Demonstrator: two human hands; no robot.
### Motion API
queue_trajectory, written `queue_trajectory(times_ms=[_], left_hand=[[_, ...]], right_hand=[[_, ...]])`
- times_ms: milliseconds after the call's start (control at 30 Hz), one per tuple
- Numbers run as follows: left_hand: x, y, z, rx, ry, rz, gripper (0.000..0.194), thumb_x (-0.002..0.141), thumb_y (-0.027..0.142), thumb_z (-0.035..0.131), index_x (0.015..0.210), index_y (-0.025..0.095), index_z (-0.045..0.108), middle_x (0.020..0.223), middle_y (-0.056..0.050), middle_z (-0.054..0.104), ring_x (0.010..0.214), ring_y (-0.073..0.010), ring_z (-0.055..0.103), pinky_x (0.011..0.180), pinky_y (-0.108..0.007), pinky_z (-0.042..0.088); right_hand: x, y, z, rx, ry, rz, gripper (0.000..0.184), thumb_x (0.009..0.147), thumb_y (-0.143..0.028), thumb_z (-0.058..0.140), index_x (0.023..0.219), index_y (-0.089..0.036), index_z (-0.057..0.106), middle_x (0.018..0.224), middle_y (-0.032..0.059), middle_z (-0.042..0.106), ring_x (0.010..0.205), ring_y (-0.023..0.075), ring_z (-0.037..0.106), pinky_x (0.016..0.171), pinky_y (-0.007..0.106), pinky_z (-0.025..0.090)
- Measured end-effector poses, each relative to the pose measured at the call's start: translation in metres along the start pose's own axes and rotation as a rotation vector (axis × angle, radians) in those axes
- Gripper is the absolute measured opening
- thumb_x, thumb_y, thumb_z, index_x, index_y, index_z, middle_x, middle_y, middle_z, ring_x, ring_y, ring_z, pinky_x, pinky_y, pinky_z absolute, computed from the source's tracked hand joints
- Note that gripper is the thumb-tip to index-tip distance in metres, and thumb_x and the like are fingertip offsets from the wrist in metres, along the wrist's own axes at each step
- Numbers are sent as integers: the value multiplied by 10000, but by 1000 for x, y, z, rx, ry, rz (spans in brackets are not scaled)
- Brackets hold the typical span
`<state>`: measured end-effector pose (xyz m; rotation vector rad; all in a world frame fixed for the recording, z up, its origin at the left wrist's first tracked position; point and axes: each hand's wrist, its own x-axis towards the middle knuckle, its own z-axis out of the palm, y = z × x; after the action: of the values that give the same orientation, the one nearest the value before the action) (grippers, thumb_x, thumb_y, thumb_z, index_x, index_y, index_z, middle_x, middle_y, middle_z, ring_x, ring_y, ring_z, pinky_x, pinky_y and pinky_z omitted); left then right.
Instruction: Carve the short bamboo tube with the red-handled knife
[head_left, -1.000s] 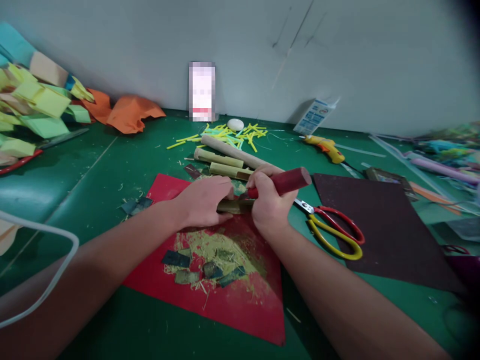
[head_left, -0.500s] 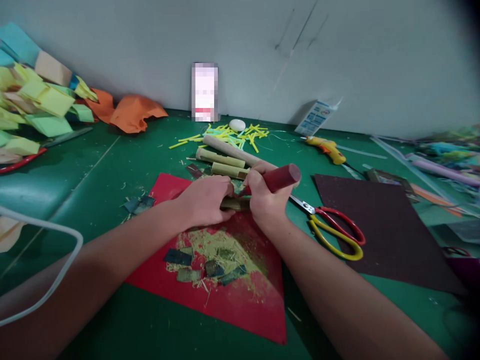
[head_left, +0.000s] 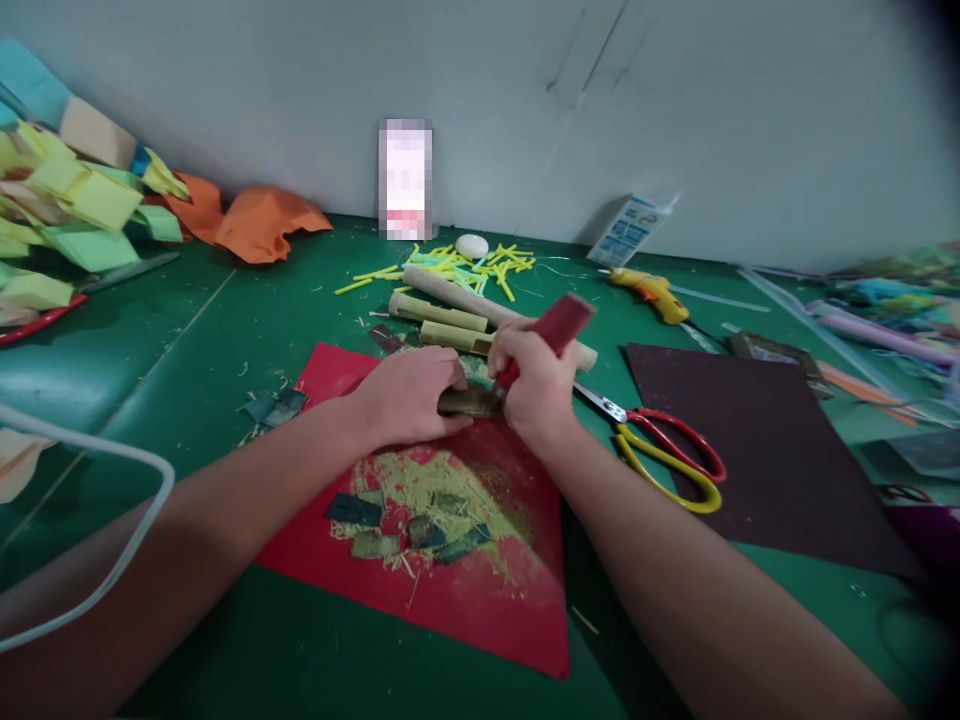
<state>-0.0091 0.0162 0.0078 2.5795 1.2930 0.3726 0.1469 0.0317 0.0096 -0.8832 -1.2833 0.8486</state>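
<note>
My left hand is closed around a short greenish bamboo piece, holding it low over a red sheet. Gripped in my right hand is a carving tool with a thick red handle. Its handle slants up to the right, and its narrow metal end meets the right end of the bamboo; the exact blade shape is hidden. Pale shavings and several dark green chips lie on the sheet. Two cut bamboo tubes rest just beyond my hands.
A wooden rod lies behind the tubes. Scissors with red and yellow handles overlap a dark brown sheet at right. Farther back are a yellow glue gun, yellow sticks and a phone. Coloured papers pile at left.
The red handle has tipped more upright, and the tool's metal end now shows at the right end of the bamboo piece. My left hand keeps its hold. The view has shifted slightly.
</note>
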Motion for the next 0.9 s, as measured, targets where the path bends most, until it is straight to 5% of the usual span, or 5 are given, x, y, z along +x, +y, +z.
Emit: queue_trajectory(times_ms=[267,900], left_hand=[[2,-4,0,-15,23,38,241,795,408,660,893,188,664,884,-59,621,906,-234,601,759,-353,471],[2,-3,0,-5,19,36,237,797,414,663,860,185,657,875,-56,616,900,-233,596,735,-340,454]], right_hand=[[2,7,2,-66,205,-26,235,707,-191,523,478,-231,485,492,-28,480,497,118,479,475,247,422],[1,5,2,-55,188,-75,229,676,-134,535,462,-213,515,486,-42,500,489,101,453,484,248,388]])
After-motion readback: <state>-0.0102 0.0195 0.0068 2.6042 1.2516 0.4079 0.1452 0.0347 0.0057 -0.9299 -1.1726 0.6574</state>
